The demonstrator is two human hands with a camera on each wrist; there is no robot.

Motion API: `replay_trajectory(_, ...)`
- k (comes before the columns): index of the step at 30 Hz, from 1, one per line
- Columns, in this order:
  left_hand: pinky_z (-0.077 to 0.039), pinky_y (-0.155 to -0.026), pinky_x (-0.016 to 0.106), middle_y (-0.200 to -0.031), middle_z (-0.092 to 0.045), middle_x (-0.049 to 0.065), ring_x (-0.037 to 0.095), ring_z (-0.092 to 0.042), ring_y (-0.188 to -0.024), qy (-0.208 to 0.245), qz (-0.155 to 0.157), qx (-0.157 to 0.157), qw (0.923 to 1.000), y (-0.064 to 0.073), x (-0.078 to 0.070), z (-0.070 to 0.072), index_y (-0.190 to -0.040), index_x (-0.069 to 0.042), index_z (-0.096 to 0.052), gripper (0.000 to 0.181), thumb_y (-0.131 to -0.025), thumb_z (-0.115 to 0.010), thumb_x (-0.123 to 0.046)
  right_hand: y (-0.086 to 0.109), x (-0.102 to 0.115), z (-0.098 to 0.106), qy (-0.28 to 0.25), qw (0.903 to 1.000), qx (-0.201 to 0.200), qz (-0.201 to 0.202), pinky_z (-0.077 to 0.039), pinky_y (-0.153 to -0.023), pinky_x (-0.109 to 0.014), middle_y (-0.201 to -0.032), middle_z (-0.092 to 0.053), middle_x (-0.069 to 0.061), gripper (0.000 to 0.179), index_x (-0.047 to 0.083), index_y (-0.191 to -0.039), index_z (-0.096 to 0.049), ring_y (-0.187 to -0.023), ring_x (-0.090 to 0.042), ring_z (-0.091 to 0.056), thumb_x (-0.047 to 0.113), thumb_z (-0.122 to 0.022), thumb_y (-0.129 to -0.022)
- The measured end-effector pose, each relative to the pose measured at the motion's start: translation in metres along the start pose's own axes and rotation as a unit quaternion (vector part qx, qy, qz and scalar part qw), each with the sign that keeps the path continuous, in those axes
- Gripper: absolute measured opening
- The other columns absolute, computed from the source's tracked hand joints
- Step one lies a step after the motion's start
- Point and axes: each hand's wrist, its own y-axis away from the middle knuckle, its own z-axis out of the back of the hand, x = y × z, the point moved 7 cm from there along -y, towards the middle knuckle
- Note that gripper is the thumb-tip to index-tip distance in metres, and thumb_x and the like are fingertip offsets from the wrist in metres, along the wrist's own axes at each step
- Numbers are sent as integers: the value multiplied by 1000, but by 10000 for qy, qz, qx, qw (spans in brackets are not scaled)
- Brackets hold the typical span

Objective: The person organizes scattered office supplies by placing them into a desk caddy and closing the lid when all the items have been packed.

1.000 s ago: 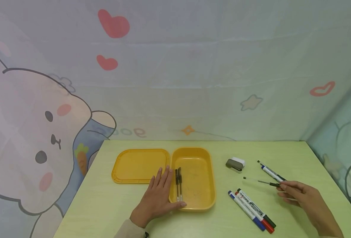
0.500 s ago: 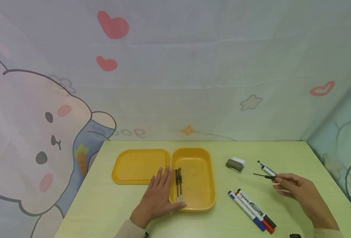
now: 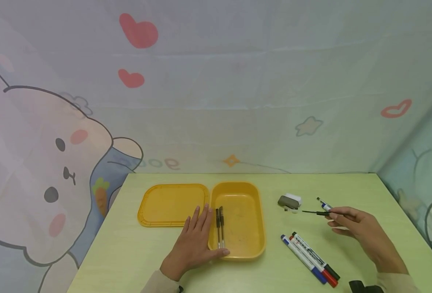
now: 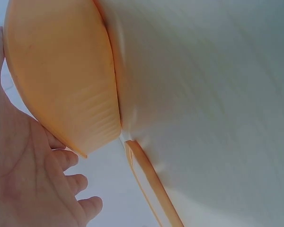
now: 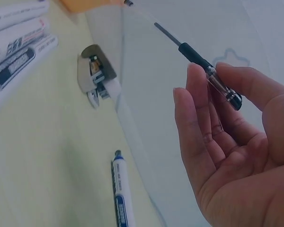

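Observation:
My right hand [image 3: 358, 232] pinches a clear-barrelled gel pen [image 3: 321, 213] with a black grip between thumb and fingertips, above the right side of the table. In the right wrist view the gel pen [image 5: 194, 55] slants up and left, its black end at the fingertips. The left hand [image 3: 190, 250] rests against the left side of a yellow plastic box [image 3: 248, 228], fingers extended and thumb along the near rim. Inside that box, two black-gripped clear pens [image 3: 219, 224] lie side by side. The left wrist view shows the box wall [image 4: 66, 71] beside the palm.
A flat yellow lid [image 3: 172, 203] lies left of the box. To its right are a small grey stapler [image 3: 288, 202] with a white piece [image 3: 294, 197] behind it. Blue, red and black markers [image 3: 307, 258] lie nearer me. Another blue marker [image 5: 120, 189] lies partly behind the right hand.
My right hand has moved left and slightly away from me, carrying the gel pen toward the stapler. The left hand and the box stay where they were.

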Motion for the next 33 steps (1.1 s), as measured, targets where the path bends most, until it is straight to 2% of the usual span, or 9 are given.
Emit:
replay_trajectory(5,-13,-123,60,-172,-3,10,32,3,-157,-1,10,11,10000,0,0,0,-164,-11,0,119,-85,-47,-85,-4,10,-9,-45,9997,189,179,-60,-86,-34,-114,-74,4,41,-4,-132,-62,-102,-18,-72,25,-63,-102)
replay_trajectory(12,-14,-123,61,-171,-6,11,34,-1,-157,43,-50,-83,9999,1,-1,1,-165,-11,-2,118,-85,-50,-84,-9,26,-21,-138,9985,372,387,-60,-85,-32,-112,-73,3,36,-1,-130,-64,-100,-17,-72,21,-65,-101)
replay_trajectory(19,-16,-122,60,-172,-4,9,35,-3,-157,-41,-109,-199,9997,1,1,-1,-164,-12,-1,119,-84,-46,-87,-15,35,-33,-36,9969,519,587,-60,-85,-31,-112,-74,2,40,-8,-131,-60,-101,-20,-73,20,-63,-102)
replay_trajectory(26,-13,-123,60,-172,-4,9,34,-2,-157,20,-7,-33,10000,-1,-1,2,-164,-11,-2,118,-85,-51,-83,-21,41,-43,60,9969,590,510,-59,-88,-33,-114,-70,0,43,-7,-130,-61,-101,-19,-72,25,-63,-103)
replay_trajectory(33,-14,-123,61,-172,-5,11,33,1,-157,48,-2,13,10000,0,-2,3,-164,-11,-2,118,-85,-55,-81,-27,51,-53,69,9951,694,703,-60,-85,-33,-111,-71,-4,37,-5,-128,-61,-97,-17,-72,23,-62,-103)
